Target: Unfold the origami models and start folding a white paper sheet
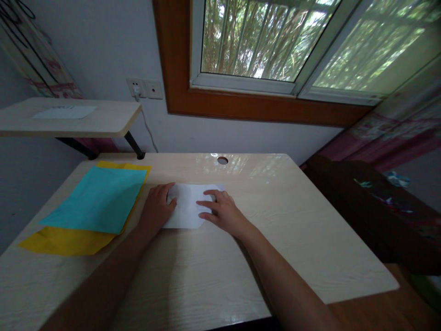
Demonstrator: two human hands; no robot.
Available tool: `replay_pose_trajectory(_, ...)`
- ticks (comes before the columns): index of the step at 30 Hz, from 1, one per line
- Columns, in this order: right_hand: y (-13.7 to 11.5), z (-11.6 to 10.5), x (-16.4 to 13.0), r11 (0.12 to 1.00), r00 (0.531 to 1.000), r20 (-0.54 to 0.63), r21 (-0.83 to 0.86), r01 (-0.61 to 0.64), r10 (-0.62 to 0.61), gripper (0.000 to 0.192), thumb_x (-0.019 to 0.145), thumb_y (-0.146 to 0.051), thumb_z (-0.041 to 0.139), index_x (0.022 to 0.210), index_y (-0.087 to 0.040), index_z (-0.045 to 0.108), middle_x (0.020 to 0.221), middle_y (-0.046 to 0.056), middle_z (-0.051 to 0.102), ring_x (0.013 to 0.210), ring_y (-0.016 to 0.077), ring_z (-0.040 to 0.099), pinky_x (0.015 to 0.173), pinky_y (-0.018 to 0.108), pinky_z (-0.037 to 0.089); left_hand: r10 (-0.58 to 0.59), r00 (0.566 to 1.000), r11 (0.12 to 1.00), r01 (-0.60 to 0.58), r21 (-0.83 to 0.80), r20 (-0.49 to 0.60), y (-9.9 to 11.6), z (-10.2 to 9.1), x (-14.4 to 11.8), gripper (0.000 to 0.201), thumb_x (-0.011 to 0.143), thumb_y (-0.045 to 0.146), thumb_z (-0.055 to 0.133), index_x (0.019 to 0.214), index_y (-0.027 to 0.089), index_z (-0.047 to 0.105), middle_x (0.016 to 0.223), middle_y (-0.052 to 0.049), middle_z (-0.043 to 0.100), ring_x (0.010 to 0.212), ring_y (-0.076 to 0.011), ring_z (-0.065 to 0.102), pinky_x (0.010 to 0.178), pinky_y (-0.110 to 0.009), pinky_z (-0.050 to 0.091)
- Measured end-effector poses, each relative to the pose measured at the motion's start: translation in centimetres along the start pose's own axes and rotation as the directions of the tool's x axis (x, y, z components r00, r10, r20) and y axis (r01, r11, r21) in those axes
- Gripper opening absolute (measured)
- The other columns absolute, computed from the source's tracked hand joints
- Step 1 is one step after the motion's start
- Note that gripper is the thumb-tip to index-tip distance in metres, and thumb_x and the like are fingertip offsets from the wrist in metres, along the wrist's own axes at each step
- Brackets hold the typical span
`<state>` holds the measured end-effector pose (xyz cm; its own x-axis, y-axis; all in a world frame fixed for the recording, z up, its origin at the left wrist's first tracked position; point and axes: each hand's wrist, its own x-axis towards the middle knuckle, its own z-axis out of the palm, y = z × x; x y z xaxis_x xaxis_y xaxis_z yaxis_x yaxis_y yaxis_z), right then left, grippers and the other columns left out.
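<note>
A folded-looking white sheet of paper (188, 207) lies flat on the desk between my hands, its right corners slanted. My left hand (160, 204) rests on the paper's left edge, with thumb and forefinger apart and the other fingers mostly hidden. On the right end of the sheet lies my right hand (220, 209), its fingers spread and pointing left. Both hands touch the paper without a visible grip. To the left of my left hand are a turquoise sheet (103, 197) and, beneath it, a yellow sheet (69, 241).
The pale wood desk (292, 243) has a round cable hole (223, 160) near its back edge. A raised shelf (113, 115) at the back left bears a paper slip (65, 112). Behind stand a wall socket (136, 87) and a window (255, 41). Dark furniture (344, 197) is at right.
</note>
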<state>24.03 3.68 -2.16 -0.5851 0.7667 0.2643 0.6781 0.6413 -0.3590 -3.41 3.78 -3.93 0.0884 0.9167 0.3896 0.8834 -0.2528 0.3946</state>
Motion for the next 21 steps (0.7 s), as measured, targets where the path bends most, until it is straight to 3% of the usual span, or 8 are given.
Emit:
replay_pose_trajectory(4,0.37,0.18,0.03,1.0,0.999,-0.04,0.029,0.007,-0.006,0.028,0.096,-0.036,0.063,0.123,-0.039,0.071,0.138,0.007,0.056,0.117,0.0267,0.055,0.1,0.047,0.047,-0.011,1.0,1.0,0.011,0.012,0.012,0.04,-0.02,0.07,0.048,0.086,0.025,0.058,0.133,0.017,0.054,0.115,-0.012,0.064,0.112,-0.0314,0.057,0.103,-0.047,0.045)
replay_pose_trajectory(13,0.21,0.22,-0.14,0.999,0.996,-0.088,0.044,0.015,-0.011,0.037,0.096,-0.018,0.057,0.124,-0.037,0.07,0.135,0.006,0.059,0.113,0.0239,0.056,0.097,0.043,0.048,-0.073,0.997,0.994,0.073,-0.076,0.008,0.25,-0.4,0.43,0.051,0.085,0.021,0.059,0.135,0.016,0.054,0.101,-0.009,0.064,0.093,-0.0263,0.057,0.09,-0.043,0.048)
replay_pose_trajectory(18,0.04,0.1,-0.22,1.0,0.997,-0.076,0.018,0.019,-0.018,0.027,0.097,-0.033,0.061,0.121,-0.036,0.072,0.136,0.007,0.058,0.114,0.0247,0.056,0.098,0.044,0.046,-0.148,0.988,0.969,0.152,-0.195,0.032,0.2,-0.48,0.66,0.049,0.085,0.02,0.057,0.135,0.019,0.054,0.092,-0.004,0.064,0.084,-0.0216,0.06,0.082,-0.036,0.05)
replay_pose_trajectory(21,-0.03,0.19,-0.3,1.0,0.997,-0.08,-0.009,0.013,-0.014,0.03,0.094,-0.047,0.064,0.12,-0.036,0.072,0.136,0.006,0.059,0.114,0.0254,0.056,0.098,0.044,0.046,-0.161,0.986,0.957,0.167,-0.237,0.042,0.19,-0.47,0.74,0.049,0.086,0.021,0.056,0.134,0.02,0.055,0.091,-0.004,0.064,0.083,-0.0209,0.06,0.08,-0.036,0.051)
